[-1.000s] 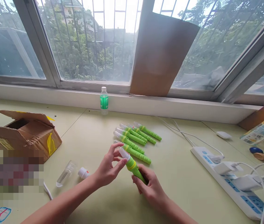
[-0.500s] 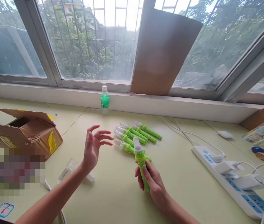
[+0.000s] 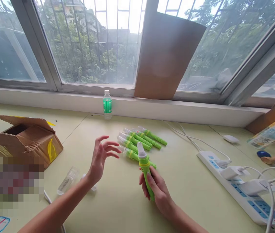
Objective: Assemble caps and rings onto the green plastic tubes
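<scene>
My right hand [image 3: 157,190] grips the lower body of a green pen-like device [image 3: 144,165] and holds it nearly upright, white tip on top. Beside it on the left my left hand [image 3: 101,156] hovers with fingers spread and holds nothing. Just behind the held one, several matching green devices [image 3: 139,139] with clear caps lie in a row on the pale green table [image 3: 181,181]. A clear cap [image 3: 67,180] and a small white cap [image 3: 91,186] rest on the table under my left forearm.
An open cardboard box [image 3: 26,139] sits at the left. A water bottle [image 3: 107,104] stands by the window sill. At the right lies a white power strip [image 3: 239,186] with plugs and cables, and a cardboard sheet [image 3: 169,55] leans on the window.
My left hand let go of the device's tip and drew back to the left, fingers spread. My right hand turned the device from slanted to nearly upright.
</scene>
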Motion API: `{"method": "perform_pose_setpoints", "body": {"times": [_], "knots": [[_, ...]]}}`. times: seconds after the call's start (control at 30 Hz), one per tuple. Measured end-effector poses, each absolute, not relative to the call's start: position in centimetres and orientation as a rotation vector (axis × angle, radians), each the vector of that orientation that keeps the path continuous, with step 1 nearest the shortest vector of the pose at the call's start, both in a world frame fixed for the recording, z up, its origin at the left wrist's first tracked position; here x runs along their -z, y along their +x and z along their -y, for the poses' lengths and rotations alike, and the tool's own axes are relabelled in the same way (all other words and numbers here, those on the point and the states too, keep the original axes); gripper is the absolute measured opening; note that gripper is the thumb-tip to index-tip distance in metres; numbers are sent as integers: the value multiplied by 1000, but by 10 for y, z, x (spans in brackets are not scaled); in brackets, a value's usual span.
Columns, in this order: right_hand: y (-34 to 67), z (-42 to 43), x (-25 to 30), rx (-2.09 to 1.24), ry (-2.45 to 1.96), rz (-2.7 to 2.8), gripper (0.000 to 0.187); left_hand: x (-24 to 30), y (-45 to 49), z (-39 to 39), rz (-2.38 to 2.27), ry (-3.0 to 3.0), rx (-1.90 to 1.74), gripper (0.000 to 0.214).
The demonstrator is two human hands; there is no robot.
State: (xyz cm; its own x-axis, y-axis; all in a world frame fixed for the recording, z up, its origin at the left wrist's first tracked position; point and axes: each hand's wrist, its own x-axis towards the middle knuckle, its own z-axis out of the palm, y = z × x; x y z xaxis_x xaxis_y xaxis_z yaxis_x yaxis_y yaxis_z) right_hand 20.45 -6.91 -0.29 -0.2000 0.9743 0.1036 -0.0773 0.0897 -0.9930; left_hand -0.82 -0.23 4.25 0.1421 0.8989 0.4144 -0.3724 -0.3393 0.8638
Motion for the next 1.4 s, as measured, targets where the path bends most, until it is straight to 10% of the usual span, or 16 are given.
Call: {"method": "perform_pose_setpoints", "body": {"times": [1.4], "knots": [[207,68,9,-1219,-1038,1436,26,-31,2,12,-671,1567,-1315,32]]}}
